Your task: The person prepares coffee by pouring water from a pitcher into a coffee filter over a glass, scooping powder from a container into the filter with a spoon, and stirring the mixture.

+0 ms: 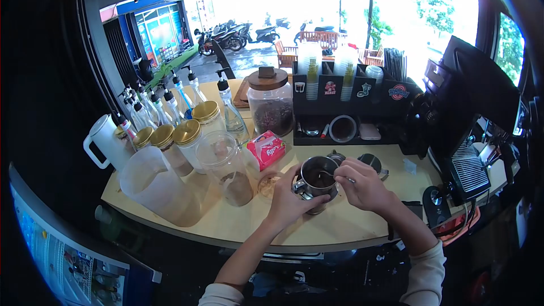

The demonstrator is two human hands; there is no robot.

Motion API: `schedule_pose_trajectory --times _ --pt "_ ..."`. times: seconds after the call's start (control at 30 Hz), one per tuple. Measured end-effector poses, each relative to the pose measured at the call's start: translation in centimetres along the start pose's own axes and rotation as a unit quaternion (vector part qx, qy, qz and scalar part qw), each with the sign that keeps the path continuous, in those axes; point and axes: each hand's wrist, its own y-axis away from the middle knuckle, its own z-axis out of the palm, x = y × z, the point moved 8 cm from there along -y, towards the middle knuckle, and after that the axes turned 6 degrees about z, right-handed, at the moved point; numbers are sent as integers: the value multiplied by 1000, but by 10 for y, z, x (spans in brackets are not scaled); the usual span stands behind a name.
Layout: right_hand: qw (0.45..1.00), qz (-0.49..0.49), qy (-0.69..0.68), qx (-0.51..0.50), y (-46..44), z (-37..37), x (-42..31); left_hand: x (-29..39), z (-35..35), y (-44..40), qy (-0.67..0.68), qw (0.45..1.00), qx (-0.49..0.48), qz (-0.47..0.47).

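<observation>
A steel cup (309, 191) with dark contents stands upright near the counter's front edge. My left hand (288, 197) is wrapped round its left side and handle. In my right hand (362, 184), closed at the cup's right rim, is a thin metal spoon (343, 178) whose lower end dips into the cup. Just left of my left hand sits a small container of pale bits (267, 186), partly hidden. A pink packet (266, 150) lies behind it, and a clear jar with brown powder (237, 187) stands further left.
On the counter (226, 231) at left are a frosted pitcher (150, 178), gold-lidded jars (187, 136) and pump bottles (232, 113). Behind stand a wooden-lidded jar (271, 105) and a black cup organizer (345, 93). A dark machine (470, 158) is at right.
</observation>
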Motion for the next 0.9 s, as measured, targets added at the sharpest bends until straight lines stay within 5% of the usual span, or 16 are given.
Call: schedule_pose_trajectory --times 0.9 --pt "999 -50 -12 11 -7 1 -6 3 0 0 -2 1000 -4 -4"
